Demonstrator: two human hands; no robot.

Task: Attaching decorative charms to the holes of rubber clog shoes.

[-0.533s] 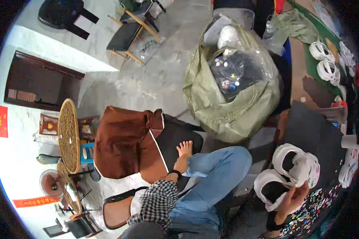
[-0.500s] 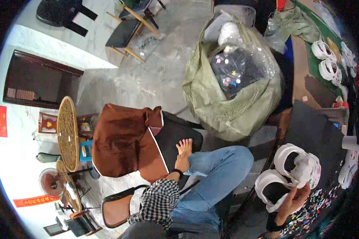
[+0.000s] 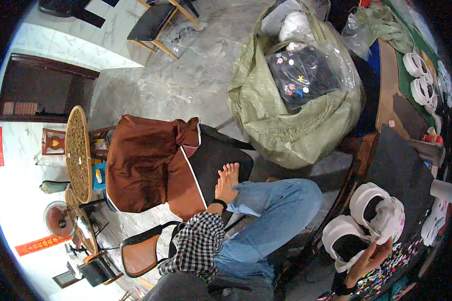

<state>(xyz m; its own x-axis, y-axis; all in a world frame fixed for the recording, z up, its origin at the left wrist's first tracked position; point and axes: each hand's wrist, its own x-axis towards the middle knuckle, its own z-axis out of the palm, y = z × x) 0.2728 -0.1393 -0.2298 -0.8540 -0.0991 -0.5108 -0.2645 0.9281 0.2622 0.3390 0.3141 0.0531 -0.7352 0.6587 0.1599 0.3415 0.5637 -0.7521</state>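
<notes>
A pair of white clogs (image 3: 369,205) sits side by side on the dark mat at the lower right. My right hand (image 3: 370,258) is at their near end, its fingers closed on the heel part; the fingertips are partly hidden against the shoe. Just beside that hand lie many small colourful shoe charms (image 3: 399,263). My left hand (image 3: 227,181), in a checked sleeve, is stretched out by my jeans-clad leg (image 3: 273,215). Its fingers are extended and nothing is in them. Past it is a dark seat with a brown cover (image 3: 140,165).
A large green woven sack (image 3: 296,135) stands ahead, holding clear plastic with charms inside. Other white clogs (image 3: 423,93) rest on the far right of the table, near a paper roll (image 3: 443,190). Chairs, a round tray (image 3: 79,155) and a fan (image 3: 59,220) are on the left.
The whole view has shifted slightly, with the chairs and sack now higher in the picture. Both hands keep nearly the same places, the right one still at the clogs.
</notes>
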